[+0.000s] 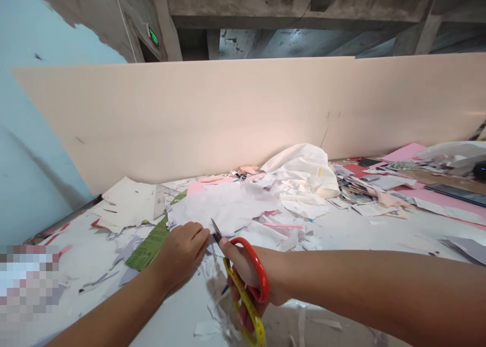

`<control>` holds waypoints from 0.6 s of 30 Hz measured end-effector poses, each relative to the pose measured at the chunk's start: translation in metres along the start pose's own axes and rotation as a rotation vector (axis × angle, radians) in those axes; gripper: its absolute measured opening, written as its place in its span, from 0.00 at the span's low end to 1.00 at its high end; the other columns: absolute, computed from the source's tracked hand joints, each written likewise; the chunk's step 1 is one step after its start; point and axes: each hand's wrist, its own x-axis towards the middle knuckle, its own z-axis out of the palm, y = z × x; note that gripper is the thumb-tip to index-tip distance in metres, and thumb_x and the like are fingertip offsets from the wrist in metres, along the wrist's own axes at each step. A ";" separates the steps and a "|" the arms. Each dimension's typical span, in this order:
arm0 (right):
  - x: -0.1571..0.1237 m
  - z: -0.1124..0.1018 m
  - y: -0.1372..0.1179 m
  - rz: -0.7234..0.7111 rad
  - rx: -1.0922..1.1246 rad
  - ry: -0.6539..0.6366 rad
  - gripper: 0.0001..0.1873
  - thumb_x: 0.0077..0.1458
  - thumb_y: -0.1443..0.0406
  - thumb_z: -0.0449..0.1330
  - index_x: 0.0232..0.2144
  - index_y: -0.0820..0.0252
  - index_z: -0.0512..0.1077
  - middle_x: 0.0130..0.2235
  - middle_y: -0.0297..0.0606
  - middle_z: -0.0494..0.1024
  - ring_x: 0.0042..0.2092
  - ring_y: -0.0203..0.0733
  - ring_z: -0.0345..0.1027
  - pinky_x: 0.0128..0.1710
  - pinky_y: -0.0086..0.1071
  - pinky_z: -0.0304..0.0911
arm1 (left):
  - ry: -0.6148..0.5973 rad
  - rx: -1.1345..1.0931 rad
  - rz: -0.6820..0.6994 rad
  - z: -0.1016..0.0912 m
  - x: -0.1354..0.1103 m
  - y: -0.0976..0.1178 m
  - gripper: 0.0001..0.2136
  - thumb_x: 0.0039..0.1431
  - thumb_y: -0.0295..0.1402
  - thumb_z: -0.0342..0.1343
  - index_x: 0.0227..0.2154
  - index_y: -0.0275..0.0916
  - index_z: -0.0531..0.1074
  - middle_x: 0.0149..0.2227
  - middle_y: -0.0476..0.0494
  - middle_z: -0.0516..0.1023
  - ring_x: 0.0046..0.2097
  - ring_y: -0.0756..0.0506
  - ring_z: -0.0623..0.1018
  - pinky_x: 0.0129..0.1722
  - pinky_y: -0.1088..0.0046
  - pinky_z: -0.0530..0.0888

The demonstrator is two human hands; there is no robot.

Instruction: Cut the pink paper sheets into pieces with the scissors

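White paper [224, 205] ahead: near edge is gripped by left hand [186, 248]; scissors [237, 282], aimed forward-left, are held in right hand [246, 271].

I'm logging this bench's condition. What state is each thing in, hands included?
Scissors: in the right hand, handles spread apart.
Right hand: closed around the handles.
Left hand: fingers curled at the sheet's near edge; grip hidden.
Sheet: ragged-edged, spread out.
Green card: partly covered.
White bundle: crumpled.
Scraps: scattered.
Dark slab: lying flat.
Sign: lit green.
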 end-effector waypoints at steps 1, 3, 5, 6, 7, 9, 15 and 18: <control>0.001 0.001 0.000 -0.011 0.006 0.002 0.32 0.49 0.41 0.34 0.30 0.64 0.58 0.18 0.31 0.60 0.13 0.38 0.59 0.12 0.33 0.57 | -0.003 0.014 0.005 0.000 0.000 0.000 0.08 0.55 0.27 0.43 0.26 0.38 0.67 0.25 0.46 0.66 0.28 0.48 0.66 0.29 0.72 0.62; 0.002 0.003 0.002 -0.036 0.012 0.004 0.31 0.49 0.41 0.34 0.30 0.62 0.57 0.18 0.30 0.60 0.12 0.38 0.59 0.13 0.33 0.57 | -0.017 0.033 0.016 0.000 0.000 0.000 0.09 0.55 0.27 0.43 0.25 0.38 0.66 0.24 0.46 0.66 0.28 0.48 0.65 0.28 0.72 0.62; 0.004 0.005 0.003 -0.056 0.024 0.003 0.29 0.51 0.42 0.34 0.30 0.61 0.56 0.18 0.29 0.59 0.12 0.37 0.59 0.13 0.33 0.57 | -0.033 0.040 0.026 0.000 0.000 0.001 0.09 0.55 0.27 0.43 0.24 0.38 0.66 0.24 0.46 0.65 0.28 0.48 0.65 0.28 0.71 0.62; 0.004 0.005 0.004 -0.065 0.034 0.006 0.28 0.51 0.43 0.34 0.30 0.60 0.56 0.18 0.29 0.59 0.12 0.36 0.58 0.13 0.32 0.56 | -0.035 0.041 0.031 0.000 0.000 0.001 0.09 0.55 0.27 0.42 0.24 0.38 0.65 0.24 0.46 0.65 0.28 0.48 0.65 0.28 0.71 0.62; 0.005 0.006 0.005 -0.074 0.043 0.004 0.27 0.51 0.43 0.35 0.29 0.60 0.56 0.17 0.28 0.59 0.11 0.35 0.57 0.13 0.31 0.56 | -0.034 0.040 0.037 0.000 0.000 0.001 0.09 0.55 0.26 0.42 0.24 0.38 0.65 0.24 0.46 0.65 0.28 0.48 0.65 0.28 0.71 0.61; 0.007 0.006 0.007 -0.080 0.058 0.001 0.27 0.51 0.43 0.35 0.29 0.60 0.55 0.17 0.27 0.58 0.11 0.34 0.56 0.13 0.30 0.55 | -0.030 0.037 0.039 0.000 0.000 0.001 0.09 0.55 0.26 0.42 0.23 0.38 0.65 0.24 0.46 0.65 0.28 0.48 0.64 0.28 0.71 0.61; 0.010 0.007 0.011 -0.114 0.106 -0.019 0.24 0.52 0.44 0.37 0.30 0.58 0.54 0.16 0.26 0.58 0.10 0.35 0.56 0.11 0.26 0.51 | -0.008 0.002 0.051 0.000 0.000 0.001 0.10 0.55 0.27 0.42 0.22 0.38 0.65 0.23 0.46 0.64 0.27 0.48 0.63 0.27 0.71 0.59; 0.012 0.008 0.014 -0.115 0.139 0.004 0.25 0.51 0.43 0.39 0.31 0.58 0.54 0.15 0.26 0.58 0.10 0.34 0.55 0.11 0.25 0.50 | -0.010 0.025 0.060 0.001 -0.001 0.001 0.09 0.55 0.27 0.43 0.23 0.38 0.65 0.23 0.46 0.65 0.27 0.48 0.64 0.27 0.71 0.59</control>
